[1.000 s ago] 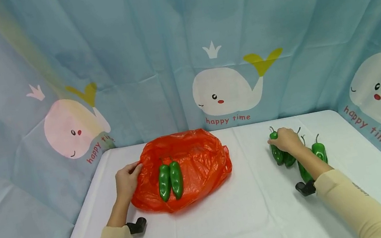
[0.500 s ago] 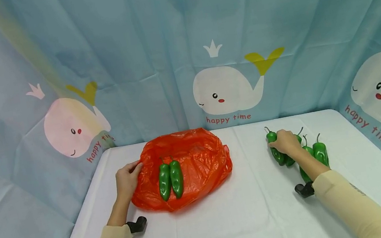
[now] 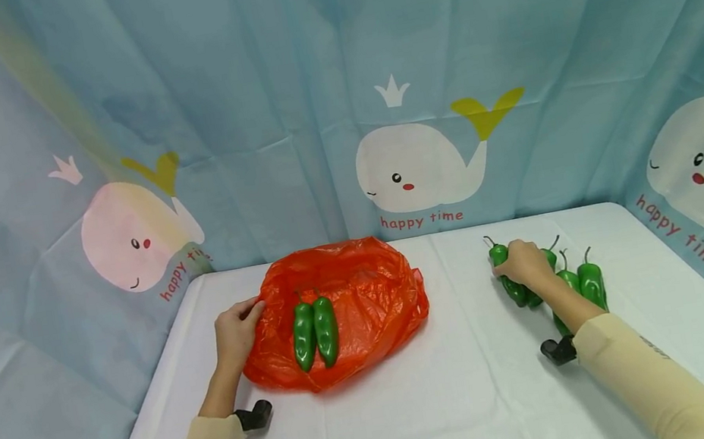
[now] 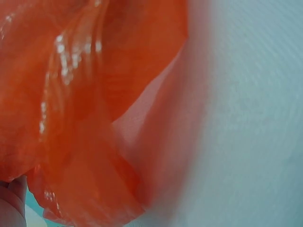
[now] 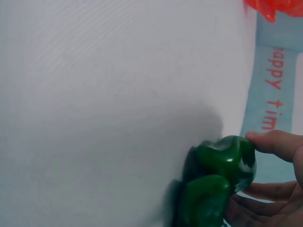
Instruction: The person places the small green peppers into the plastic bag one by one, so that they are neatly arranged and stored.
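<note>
The left hand (image 3: 235, 338) pinched the left edge of the red bag (image 3: 375, 319), which lay on the white bench (image 3: 426, 423) with two green peppers (image 3: 326, 331) in it. Over on the right, the right hand (image 3: 525, 263) had its thumb and fingers round a shiny pepper (image 3: 499, 254). A snug grip seemed best, and a slow lift, so as not to bump the next pepper (image 5: 203, 201) right beside it.

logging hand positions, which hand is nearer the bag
Left: the left hand pinches the bag by its edge; the right hand is well right of it, holding a pepper.
</note>
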`<act>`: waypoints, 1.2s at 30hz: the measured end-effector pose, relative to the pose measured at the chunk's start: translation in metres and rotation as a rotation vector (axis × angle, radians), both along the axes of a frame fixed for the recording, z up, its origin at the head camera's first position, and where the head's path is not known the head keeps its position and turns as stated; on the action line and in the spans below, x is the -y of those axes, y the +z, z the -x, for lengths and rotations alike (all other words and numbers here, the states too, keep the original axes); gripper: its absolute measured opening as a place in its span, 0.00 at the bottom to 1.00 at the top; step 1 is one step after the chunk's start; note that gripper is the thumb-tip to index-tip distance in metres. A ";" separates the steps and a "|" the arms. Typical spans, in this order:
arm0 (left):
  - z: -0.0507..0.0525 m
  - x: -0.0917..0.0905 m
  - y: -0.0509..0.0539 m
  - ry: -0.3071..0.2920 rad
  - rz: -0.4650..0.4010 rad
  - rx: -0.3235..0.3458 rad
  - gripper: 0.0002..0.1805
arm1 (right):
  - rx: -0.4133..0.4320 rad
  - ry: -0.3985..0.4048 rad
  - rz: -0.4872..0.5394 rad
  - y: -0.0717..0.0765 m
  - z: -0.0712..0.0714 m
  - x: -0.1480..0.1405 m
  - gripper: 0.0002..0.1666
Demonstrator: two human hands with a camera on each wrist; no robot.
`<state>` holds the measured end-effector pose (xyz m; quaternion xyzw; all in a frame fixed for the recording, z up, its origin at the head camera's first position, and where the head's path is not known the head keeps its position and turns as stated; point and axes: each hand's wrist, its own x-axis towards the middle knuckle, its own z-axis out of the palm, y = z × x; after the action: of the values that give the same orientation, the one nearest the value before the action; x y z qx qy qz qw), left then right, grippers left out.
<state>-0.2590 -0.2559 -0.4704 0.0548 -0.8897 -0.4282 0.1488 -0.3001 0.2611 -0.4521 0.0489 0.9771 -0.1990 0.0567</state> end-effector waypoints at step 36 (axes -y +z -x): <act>-0.001 0.001 0.002 -0.003 -0.019 0.028 0.21 | -0.112 0.161 0.244 0.078 -0.016 0.041 0.40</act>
<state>-0.2582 -0.2571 -0.4689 0.0607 -0.8875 -0.4363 0.1353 -0.2839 0.2203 -0.3738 -0.0481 0.9481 -0.3134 0.0234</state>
